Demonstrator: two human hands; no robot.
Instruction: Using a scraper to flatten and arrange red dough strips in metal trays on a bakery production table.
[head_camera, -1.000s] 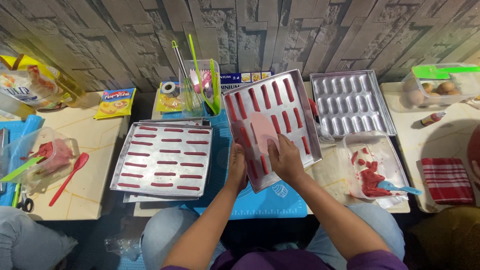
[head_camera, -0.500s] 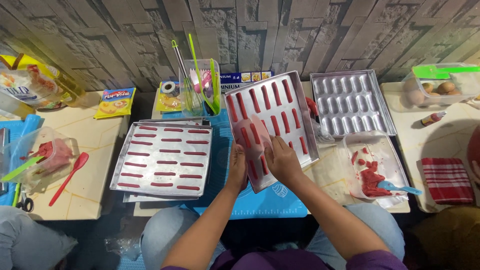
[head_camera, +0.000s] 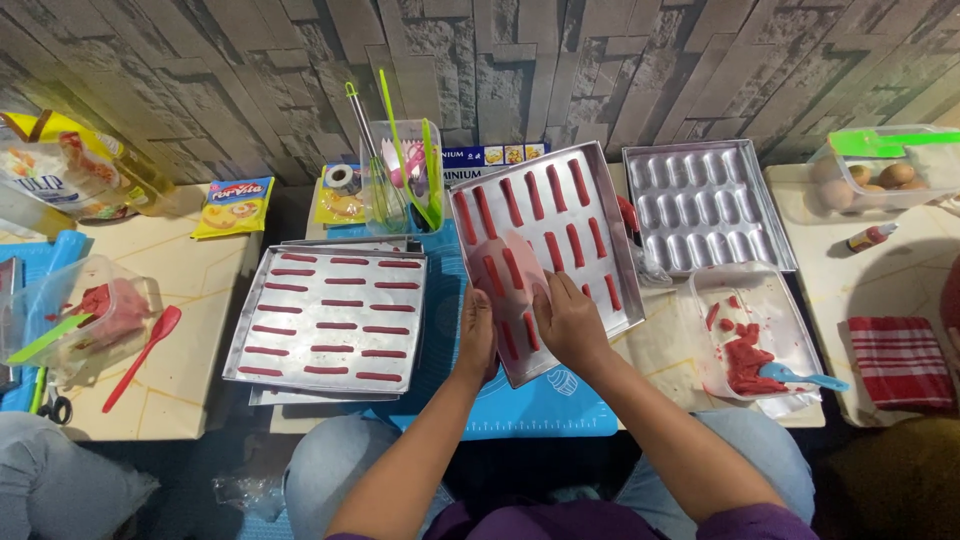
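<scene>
Centrally, tilted metal tray (head_camera: 560, 250) of red piped strips held over blue mat (head_camera: 540, 405): left hand (head_camera: 477, 340) clasped on near edge, right hand (head_camera: 568, 322) pressed flat on top. Likely stiff, light; strips soft, smearable, so rim best gripped.

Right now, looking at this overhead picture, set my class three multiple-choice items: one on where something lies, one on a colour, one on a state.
1. Where does the empty moulded tray lie?
A. right of the tray under the hands
B. left of the flat tray
C. on the person's lap

2. What colour are the piped strips on the flat tray?
A. green
B. white
C. red

3. How is the tilted tray being handled?
A. lifted clear by one hand
B. left hand and right hand both on its near end
C. untouched

Answers: 1 A, it sits right of that tray by the wall; 2 C, all rows are red; 3 B, both hands rest on it.
</scene>
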